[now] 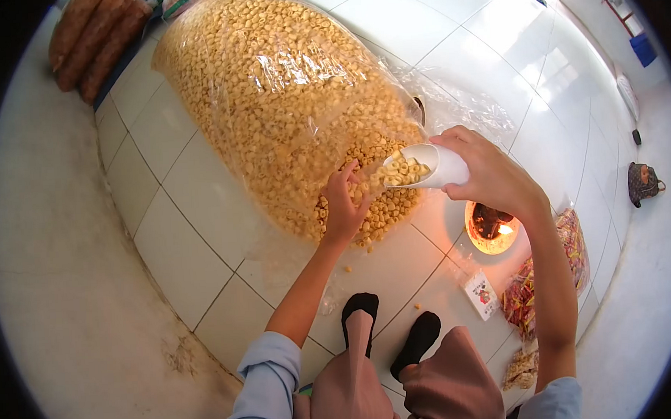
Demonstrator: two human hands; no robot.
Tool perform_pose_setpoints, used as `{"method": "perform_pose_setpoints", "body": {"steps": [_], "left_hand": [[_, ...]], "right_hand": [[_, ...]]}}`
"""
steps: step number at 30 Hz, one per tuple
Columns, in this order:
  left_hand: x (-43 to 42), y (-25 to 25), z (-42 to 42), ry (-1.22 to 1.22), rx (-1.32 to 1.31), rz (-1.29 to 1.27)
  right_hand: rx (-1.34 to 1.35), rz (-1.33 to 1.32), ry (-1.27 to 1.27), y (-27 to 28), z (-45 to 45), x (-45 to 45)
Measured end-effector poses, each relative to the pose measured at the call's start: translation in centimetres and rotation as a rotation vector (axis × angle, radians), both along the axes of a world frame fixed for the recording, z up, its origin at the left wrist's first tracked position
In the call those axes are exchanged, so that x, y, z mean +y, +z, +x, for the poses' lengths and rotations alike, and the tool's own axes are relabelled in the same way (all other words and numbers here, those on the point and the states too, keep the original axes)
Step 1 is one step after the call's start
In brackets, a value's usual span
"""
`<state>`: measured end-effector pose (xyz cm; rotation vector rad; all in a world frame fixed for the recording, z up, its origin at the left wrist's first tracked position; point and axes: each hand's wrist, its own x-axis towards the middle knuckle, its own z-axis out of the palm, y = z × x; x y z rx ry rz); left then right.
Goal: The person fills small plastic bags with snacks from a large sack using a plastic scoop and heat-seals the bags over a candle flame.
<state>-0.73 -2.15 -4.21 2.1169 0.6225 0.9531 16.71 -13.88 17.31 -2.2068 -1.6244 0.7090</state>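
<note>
A very large clear plastic bag (284, 98) full of small yellow-brown ring-shaped snacks lies on the tiled floor, its open mouth towards me. My right hand (489, 167) is wrapped round a white scoop (448, 165), tilted with its opening to the left. Several pale snack pieces (405, 169) sit in the scoop's mouth. My left hand (346, 201) is just left of the scoop, over the snacks at the bag's mouth, with thumb and fingers apart. Thin clear plastic shows near its fingertips; whether they grip it is unclear.
A bowl (491, 228) with a small flame stands below my right hand. Beside it are a white card box (481, 294) and a bag of colourful packets (519, 298). Bags of brown items (99, 40) rest at the upper left. A wall (57, 262) borders the left side.
</note>
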Motion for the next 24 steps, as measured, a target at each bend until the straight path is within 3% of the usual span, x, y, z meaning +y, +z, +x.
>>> {"method": "perform_pose_setpoints", "body": {"steps": [19, 21, 24], "left_hand": [[0.1, 0.6, 0.1, 0.003, 0.019, -0.052], [0.0, 0.4, 0.2, 0.036, -0.085, -0.242], [-0.1, 0.0, 0.1, -0.011, -0.225, -0.468]], "right_hand": [[-0.228, 0.193, 0.073, 0.8, -1.1, 0.7], [-0.228, 0.229, 0.038, 0.4, -0.5, 0.2], [-0.339, 0.164, -0.205, -3.0, 0.0, 0.2]]}}
